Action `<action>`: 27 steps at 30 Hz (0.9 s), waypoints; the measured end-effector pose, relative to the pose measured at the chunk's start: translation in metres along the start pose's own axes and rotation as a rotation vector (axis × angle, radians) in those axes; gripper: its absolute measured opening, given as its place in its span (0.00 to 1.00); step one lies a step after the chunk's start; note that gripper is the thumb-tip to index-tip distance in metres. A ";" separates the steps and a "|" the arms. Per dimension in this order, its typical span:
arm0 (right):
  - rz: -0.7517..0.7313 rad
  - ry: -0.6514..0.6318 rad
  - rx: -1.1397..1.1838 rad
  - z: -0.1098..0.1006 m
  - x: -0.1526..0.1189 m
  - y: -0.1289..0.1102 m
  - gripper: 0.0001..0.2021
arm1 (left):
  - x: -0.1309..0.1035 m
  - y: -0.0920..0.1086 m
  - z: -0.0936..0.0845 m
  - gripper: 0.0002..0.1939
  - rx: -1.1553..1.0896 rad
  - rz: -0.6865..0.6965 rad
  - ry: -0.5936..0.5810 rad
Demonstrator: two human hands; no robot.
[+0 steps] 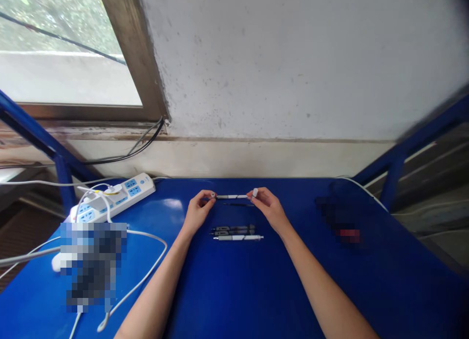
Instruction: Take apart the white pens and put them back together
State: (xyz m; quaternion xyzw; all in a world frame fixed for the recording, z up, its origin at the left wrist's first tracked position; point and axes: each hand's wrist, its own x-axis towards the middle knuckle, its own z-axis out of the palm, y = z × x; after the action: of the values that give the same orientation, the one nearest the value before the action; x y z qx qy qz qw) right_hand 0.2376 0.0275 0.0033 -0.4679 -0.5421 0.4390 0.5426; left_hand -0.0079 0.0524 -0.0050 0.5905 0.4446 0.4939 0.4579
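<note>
A slim white-and-grey pen [232, 197] stretches level between my two hands at the back of the table. My left hand [200, 211] pinches near its left end, where a small pale piece shows at the fingertips. My right hand [267, 208] closes around the other end, and a short white piece [255, 193] sticks up at its fingers. Just below lies a thin dark stick [238, 204], too small to tell exactly. Nearer to me, several pens lie side by side: dark ones [230, 229] and a white one [238, 238].
A white power strip [120, 197] with blue sockets and plugged-in cables lies at the left on the blue table [242, 290]. A white cable [161, 246] loops toward the front. Blurred objects lie at left and right. The wall [274, 75] stands behind.
</note>
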 end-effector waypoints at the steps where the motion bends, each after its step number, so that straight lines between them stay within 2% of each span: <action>1: 0.013 0.022 -0.003 -0.001 0.001 0.003 0.13 | 0.000 0.000 0.000 0.12 -0.001 0.005 -0.005; 6: 0.050 0.201 -0.117 -0.007 0.005 0.019 0.14 | 0.003 -0.003 -0.001 0.19 -0.001 -0.012 0.000; 11: -0.108 0.333 -0.535 -0.015 0.004 0.028 0.07 | 0.003 -0.006 -0.001 0.18 -0.018 -0.001 0.028; 16: -0.159 0.346 -0.795 -0.021 0.004 0.037 0.10 | 0.001 -0.004 0.000 0.20 -0.013 -0.012 0.021; 21: -0.169 0.305 -0.874 -0.021 0.004 0.041 0.12 | 0.002 -0.004 0.002 0.18 -0.057 -0.032 0.016; 27: -0.261 0.298 -0.879 -0.014 0.002 0.031 0.09 | 0.002 -0.004 0.002 0.17 -0.034 -0.031 0.021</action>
State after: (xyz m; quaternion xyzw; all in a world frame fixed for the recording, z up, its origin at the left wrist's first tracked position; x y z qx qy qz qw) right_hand 0.2526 0.0344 -0.0263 -0.6388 -0.6469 0.0250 0.4158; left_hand -0.0063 0.0544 -0.0083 0.5704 0.4499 0.5005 0.4708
